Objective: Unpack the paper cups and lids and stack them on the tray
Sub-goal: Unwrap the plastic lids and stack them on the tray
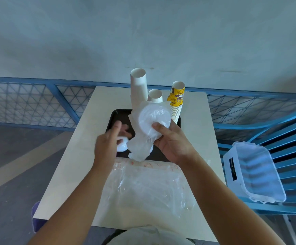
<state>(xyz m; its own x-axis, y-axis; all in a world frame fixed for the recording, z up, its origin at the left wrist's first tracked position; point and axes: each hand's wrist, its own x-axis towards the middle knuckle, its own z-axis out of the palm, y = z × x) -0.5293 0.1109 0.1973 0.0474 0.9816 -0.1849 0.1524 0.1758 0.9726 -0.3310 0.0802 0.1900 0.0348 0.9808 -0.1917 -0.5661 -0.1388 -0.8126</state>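
Note:
A black tray (pixel 114 115) lies mid-table. At its back stand a tall white cup stack (pixel 138 87), a shorter white stack (pixel 155 96) and a yellow printed cup stack (pixel 177 101). My right hand (pixel 172 138) grips a sleeve of white lids (pixel 152 119) still wrapped in clear plastic, held above the tray. My left hand (pixel 106 142) is blurred over the tray's left side, fingers loosely extended, beside a small white lid (pixel 122 146) on the tray. Whether the left hand touches that lid is unclear.
An empty crumpled clear plastic bag (pixel 149 188) lies on the near part of the pale table (pixel 73 165). A clear plastic bin (pixel 255 170) sits on a blue chair (pixel 288 124) at the right. A blue mesh fence (pixel 37 99) runs behind.

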